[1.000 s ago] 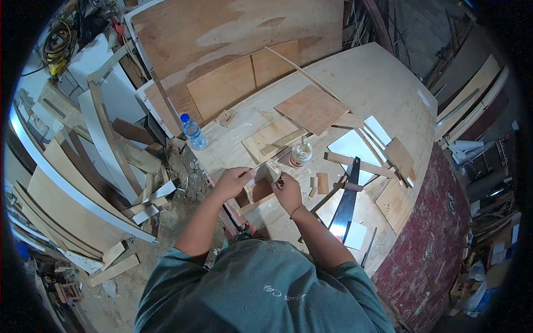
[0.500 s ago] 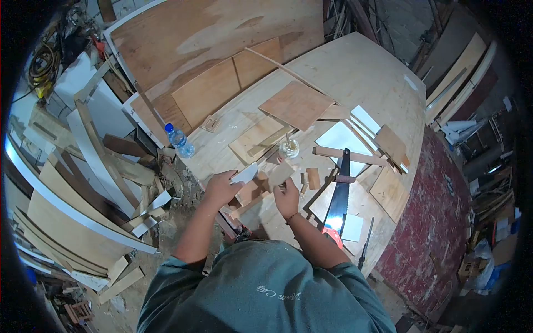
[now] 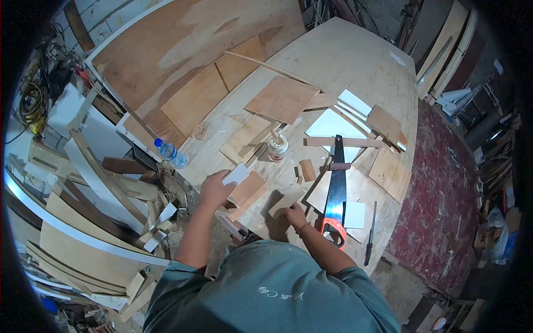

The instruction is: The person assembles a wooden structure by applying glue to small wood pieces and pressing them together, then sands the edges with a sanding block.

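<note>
My left hand is closed on a small white-faced board piece, at the near left edge of the table. Just beneath it lies a brown wood piece. In my right hand is a thin, pale wooden piece, tilted above the tabletop and casting a shadow. The fingers of both hands are partly hidden. Beyond the hands stands an open glass jar with a stick or brush handle in it. Small wood offcuts rest beyond the right hand.
Right of my right hand lies a handsaw with a red handle, and a dark, thin tool. A water bottle stands at the table's left edge. Farther back are a square plywood panel and white boards. Curved wooden parts crowd the left.
My right hand has moved nearer my body with the pale wooden piece, away from the left hand. The left hand keeps the white-faced piece. The camera view has shifted slightly.
</note>
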Action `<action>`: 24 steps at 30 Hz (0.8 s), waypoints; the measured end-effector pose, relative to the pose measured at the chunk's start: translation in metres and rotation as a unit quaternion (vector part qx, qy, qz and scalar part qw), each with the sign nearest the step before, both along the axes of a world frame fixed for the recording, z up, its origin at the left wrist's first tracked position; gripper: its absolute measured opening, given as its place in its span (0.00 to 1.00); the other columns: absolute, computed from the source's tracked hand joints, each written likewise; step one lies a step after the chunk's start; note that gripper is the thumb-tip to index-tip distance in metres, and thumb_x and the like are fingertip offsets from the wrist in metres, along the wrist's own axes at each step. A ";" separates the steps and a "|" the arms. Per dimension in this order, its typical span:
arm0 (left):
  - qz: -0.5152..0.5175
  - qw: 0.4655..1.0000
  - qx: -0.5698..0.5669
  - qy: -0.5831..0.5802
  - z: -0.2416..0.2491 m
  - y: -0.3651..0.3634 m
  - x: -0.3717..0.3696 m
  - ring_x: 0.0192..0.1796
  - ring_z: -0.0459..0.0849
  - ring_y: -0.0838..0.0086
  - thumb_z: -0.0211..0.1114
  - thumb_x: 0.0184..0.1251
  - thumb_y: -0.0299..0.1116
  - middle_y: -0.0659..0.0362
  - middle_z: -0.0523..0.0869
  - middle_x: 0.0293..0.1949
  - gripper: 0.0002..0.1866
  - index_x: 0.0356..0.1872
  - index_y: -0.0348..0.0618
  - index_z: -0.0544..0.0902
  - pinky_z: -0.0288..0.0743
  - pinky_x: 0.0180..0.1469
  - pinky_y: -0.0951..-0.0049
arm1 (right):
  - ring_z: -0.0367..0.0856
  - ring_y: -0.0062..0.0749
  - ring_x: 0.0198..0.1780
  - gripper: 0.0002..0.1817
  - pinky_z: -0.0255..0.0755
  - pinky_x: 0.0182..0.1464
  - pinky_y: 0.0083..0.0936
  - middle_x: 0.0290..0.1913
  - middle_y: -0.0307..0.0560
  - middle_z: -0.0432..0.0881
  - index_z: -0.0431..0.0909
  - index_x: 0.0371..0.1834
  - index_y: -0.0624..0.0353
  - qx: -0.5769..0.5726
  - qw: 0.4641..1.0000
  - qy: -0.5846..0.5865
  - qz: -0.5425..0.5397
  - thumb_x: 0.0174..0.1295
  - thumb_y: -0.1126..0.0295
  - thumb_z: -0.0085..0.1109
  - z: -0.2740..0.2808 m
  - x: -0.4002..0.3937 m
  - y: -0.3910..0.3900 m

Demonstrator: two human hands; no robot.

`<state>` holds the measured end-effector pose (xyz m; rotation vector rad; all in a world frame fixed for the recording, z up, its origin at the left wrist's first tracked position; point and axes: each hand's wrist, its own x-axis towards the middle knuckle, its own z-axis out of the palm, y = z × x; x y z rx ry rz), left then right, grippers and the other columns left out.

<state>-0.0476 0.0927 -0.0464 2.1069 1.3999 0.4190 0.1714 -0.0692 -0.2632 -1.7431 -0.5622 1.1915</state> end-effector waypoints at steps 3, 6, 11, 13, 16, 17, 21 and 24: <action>-0.003 1.000 0.016 0.004 0.002 0.001 0.002 0.45 0.85 0.56 0.70 0.50 0.37 0.47 0.86 0.42 0.22 0.49 0.43 0.82 0.77 0.49 0.65 | 0.83 0.45 0.42 0.25 0.75 0.46 0.33 0.42 0.58 0.83 0.73 0.51 0.65 -0.069 0.995 -0.026 0.068 0.51 0.63 0.62 -0.004 -0.002 -0.010; -0.004 1.000 0.009 0.018 -0.003 0.005 0.003 0.48 0.83 0.54 0.68 0.50 0.38 0.47 0.85 0.44 0.22 0.48 0.41 0.81 0.76 0.51 0.61 | 0.83 0.48 0.45 0.29 0.76 0.48 0.34 0.43 0.62 0.82 0.70 0.52 0.63 -0.139 0.984 -0.056 0.100 0.49 0.60 0.64 -0.004 0.002 -0.014; -0.014 0.999 0.011 0.048 -0.004 0.006 0.001 0.46 0.83 0.52 0.68 0.50 0.37 0.46 0.85 0.43 0.21 0.47 0.42 0.82 0.76 0.51 0.61 | 0.77 0.27 0.27 0.26 0.72 0.27 0.26 0.31 0.47 0.79 0.68 0.55 0.61 -0.046 0.990 -0.099 0.088 0.52 0.68 0.64 -0.049 0.011 -0.019; -0.012 0.999 0.005 0.052 0.000 0.004 0.002 0.46 0.83 0.52 0.67 0.50 0.36 0.45 0.85 0.42 0.21 0.47 0.41 0.82 0.76 0.50 0.60 | 0.77 0.27 0.28 0.26 0.72 0.28 0.25 0.33 0.47 0.79 0.68 0.55 0.61 -0.038 0.991 -0.093 0.089 0.52 0.68 0.64 -0.055 0.012 -0.021; -0.009 0.998 0.008 0.060 0.000 0.003 0.002 0.46 0.83 0.51 0.67 0.50 0.36 0.45 0.85 0.41 0.20 0.46 0.41 0.82 0.76 0.50 0.59 | 0.77 0.27 0.29 0.27 0.72 0.30 0.25 0.34 0.47 0.78 0.68 0.55 0.62 -0.030 0.993 -0.077 0.082 0.51 0.68 0.65 -0.053 0.011 -0.021; -0.009 0.998 0.017 0.063 -0.001 0.003 0.002 0.45 0.83 0.51 0.67 0.50 0.35 0.44 0.85 0.41 0.19 0.46 0.40 0.82 0.76 0.50 0.59 | 0.77 0.28 0.30 0.27 0.73 0.31 0.26 0.35 0.47 0.78 0.68 0.54 0.62 -0.030 0.994 -0.069 0.074 0.51 0.68 0.65 -0.051 0.010 -0.020; -0.013 0.998 0.016 0.067 -0.001 0.004 0.002 0.45 0.83 0.51 0.66 0.51 0.34 0.44 0.85 0.40 0.19 0.45 0.40 0.82 0.76 0.50 0.58 | 0.77 0.28 0.31 0.27 0.73 0.32 0.26 0.36 0.46 0.78 0.68 0.54 0.62 -0.061 0.993 -0.054 0.083 0.51 0.68 0.65 -0.022 0.010 -0.021; -0.017 0.996 0.030 0.087 -0.005 0.005 0.001 0.45 0.83 0.51 0.65 0.51 0.34 0.44 0.84 0.40 0.18 0.45 0.40 0.82 0.75 0.50 0.58 | 0.78 0.28 0.31 0.26 0.73 0.31 0.26 0.36 0.46 0.78 0.68 0.53 0.61 -0.031 0.992 -0.080 0.088 0.51 0.68 0.65 -0.035 0.012 -0.021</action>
